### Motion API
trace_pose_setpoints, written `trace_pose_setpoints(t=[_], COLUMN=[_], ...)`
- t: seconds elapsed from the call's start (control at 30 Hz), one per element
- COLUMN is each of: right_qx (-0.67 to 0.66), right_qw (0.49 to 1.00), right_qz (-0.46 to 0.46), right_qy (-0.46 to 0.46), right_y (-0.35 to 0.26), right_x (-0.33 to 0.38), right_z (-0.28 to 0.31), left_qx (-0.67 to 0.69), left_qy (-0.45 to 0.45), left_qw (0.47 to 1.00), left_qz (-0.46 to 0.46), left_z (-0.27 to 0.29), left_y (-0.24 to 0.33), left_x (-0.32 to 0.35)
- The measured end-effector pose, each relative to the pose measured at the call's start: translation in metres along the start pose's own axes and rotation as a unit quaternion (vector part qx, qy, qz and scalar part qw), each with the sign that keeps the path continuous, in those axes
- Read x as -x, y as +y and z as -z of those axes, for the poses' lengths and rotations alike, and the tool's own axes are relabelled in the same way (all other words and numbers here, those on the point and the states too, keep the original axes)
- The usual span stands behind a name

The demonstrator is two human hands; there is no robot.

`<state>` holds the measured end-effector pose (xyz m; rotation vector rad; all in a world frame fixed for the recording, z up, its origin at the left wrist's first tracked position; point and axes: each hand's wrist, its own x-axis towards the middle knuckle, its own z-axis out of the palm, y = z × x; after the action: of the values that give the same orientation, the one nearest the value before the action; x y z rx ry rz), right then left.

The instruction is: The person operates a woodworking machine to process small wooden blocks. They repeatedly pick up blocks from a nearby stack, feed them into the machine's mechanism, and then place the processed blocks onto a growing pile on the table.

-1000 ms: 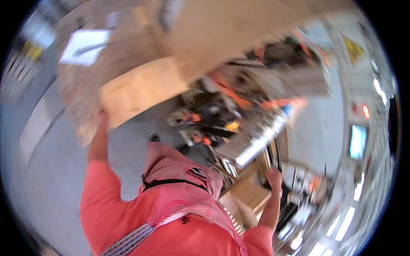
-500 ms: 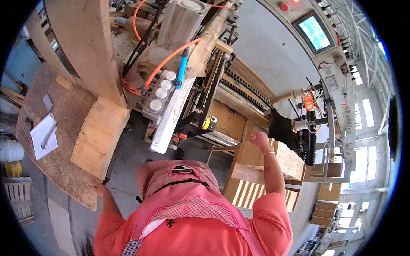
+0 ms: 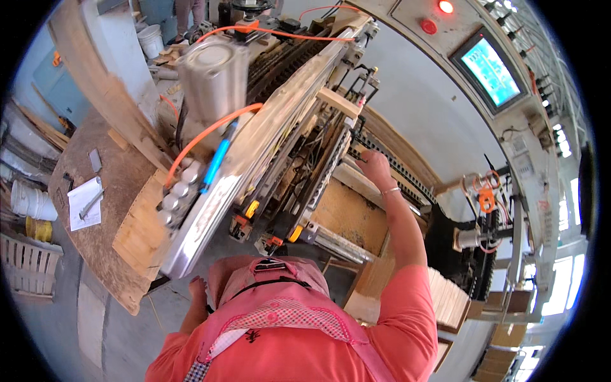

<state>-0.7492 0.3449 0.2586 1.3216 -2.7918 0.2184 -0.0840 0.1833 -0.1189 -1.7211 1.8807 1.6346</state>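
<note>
A workshop with a grey concrete floor and a large woodworking machine. The right hand, fingers loosely spread, rests on a pale wooden board lying in the machine's feed. The left hand hangs low beside a chipboard worktop; its grip cannot be told. One sheet of white paper lies there, two red lamps glow above one blue screen.

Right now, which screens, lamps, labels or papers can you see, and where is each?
Screen: upper right on the grey panel, rectangular, dark frame, lit cyan.
Lamp: top edge of the panel, round, glowing red.
Button: just below the lamp, round, dull red.
Paper: left, on the brown board, white sheet with a pen on it.
Right hand: on the wooden slat, below the panel.
</note>
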Motion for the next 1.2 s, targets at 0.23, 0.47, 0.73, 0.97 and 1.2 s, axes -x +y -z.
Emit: trace_pose_setpoints(t=[0.23, 0.47, 0.73, 0.97, 1.2], right_qx=[-0.04, -0.004, -0.022, 0.002, -0.011], right_qw=[0.995, 0.993, 0.99, 0.991, 0.996], right_qz=[0.061, 0.089, 0.12, 0.111, 0.028], right_qy=[0.066, -0.078, -0.069, -0.071, -0.087], right_y=[0.006, 0.028, 0.025, 0.018, 0.01], right_x=[-0.16, -0.244, -0.239, -0.236, -0.239], right_z=[-0.008, -0.046, -0.056, -0.055, -0.054], left_qx=[0.496, 0.469, 0.445, 0.356, 0.374], left_qy=[0.134, 0.213, 0.222, 0.199, 0.185], left_qw=[0.85, 0.834, 0.84, 0.891, 0.896], left_qz=[0.114, 0.195, 0.217, 0.199, 0.151], left_z=[-0.055, -0.08, -0.082, -0.077, -0.078], left_y=[0.051, 0.131, 0.122, 0.193, 0.172], left_x=[-0.012, 0.068, 0.076, 0.061, 0.059])
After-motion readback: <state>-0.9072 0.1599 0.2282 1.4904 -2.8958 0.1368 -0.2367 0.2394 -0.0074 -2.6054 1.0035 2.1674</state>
